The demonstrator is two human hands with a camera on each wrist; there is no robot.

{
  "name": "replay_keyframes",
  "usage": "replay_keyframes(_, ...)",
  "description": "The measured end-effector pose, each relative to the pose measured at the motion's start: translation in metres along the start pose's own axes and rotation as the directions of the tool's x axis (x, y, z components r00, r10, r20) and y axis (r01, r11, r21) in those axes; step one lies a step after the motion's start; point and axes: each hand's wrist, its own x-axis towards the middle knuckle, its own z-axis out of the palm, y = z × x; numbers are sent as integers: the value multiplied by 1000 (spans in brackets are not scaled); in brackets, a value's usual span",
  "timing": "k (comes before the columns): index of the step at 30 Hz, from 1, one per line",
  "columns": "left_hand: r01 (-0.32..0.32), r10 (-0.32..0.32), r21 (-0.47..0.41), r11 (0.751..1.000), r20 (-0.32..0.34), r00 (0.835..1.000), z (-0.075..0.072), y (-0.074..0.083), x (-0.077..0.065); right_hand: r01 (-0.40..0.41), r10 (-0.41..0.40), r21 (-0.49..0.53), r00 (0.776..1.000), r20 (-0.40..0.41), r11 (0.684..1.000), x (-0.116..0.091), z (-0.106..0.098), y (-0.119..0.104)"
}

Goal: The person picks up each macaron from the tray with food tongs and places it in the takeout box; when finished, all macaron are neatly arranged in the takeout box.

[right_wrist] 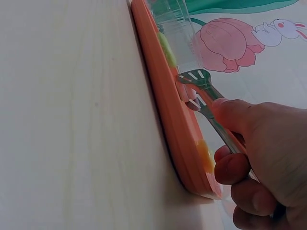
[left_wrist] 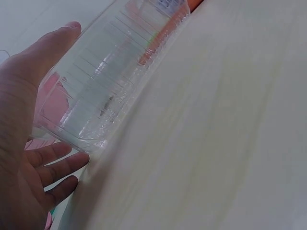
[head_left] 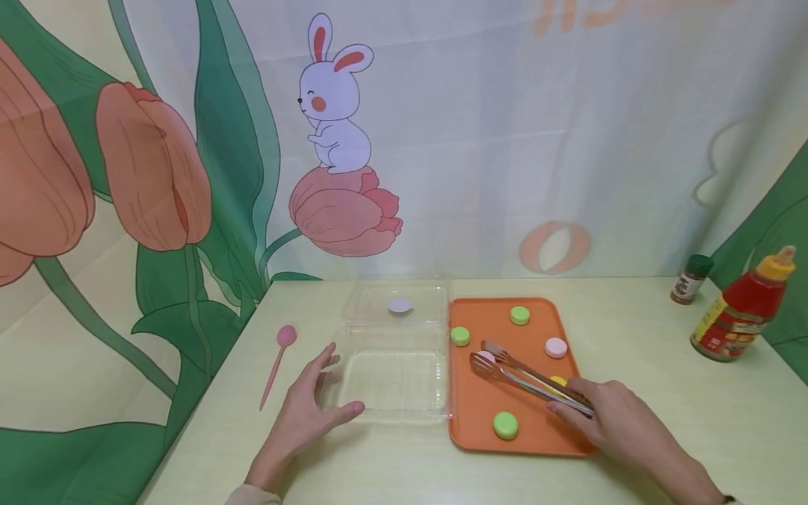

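Observation:
My right hand (head_left: 621, 422) grips metal tongs (head_left: 530, 385), whose slotted ends lie around a pink macaron (head_left: 486, 356) on the orange tray (head_left: 470, 436). In the right wrist view, the tong tips (right_wrist: 196, 76) stand apart with the macaron between them. My left hand (head_left: 301, 410) is spread at the left side of a clear plastic box (head_left: 391, 382), thumb at its near corner and fingers toward the back. The box's lid (head_left: 366, 303) stands raised behind it, with a small white oval (head_left: 400, 306) on it.
Green macarons (head_left: 506, 426), another pink macaron (head_left: 556, 347) and a partly covered yellow one (head_left: 558, 381) lie on the tray. A pink spoon (head_left: 278, 358) is left of my left hand. A red sauce bottle (head_left: 741, 312) and small green-capped jar (head_left: 691, 279) stand at far right.

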Motion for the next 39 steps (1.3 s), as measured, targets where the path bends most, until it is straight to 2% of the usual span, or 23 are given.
replay_keyframes(4,-4,4,-8,1000,-1,1000,0,0,0,-13,13,6,1000,-14,1000,0,-3,0)
replay_keyframes(12,-5,5,-10,1000,-1,1000,-1,-1,0,15,-12,22,994,-108,1000,-1,-11,0)
replay_keyframes(22,-9,9,-19,1000,1,1000,0,-1,-1,135,-129,12,966,-224,991,9,-19,-9)
replay_keyframes(27,-3,3,-19,1000,0,1000,0,-1,-1,208,-196,34,955,-223,978,20,-24,-22)
replay_keyframes(34,-7,7,-9,1000,3,1000,0,-1,0,262,-244,84,952,-185,961,39,-24,-48)
replay_keyframes(39,0,0,-37,999,8,1000,-1,-1,-1,313,-292,107,941,-171,944,54,-22,-70)
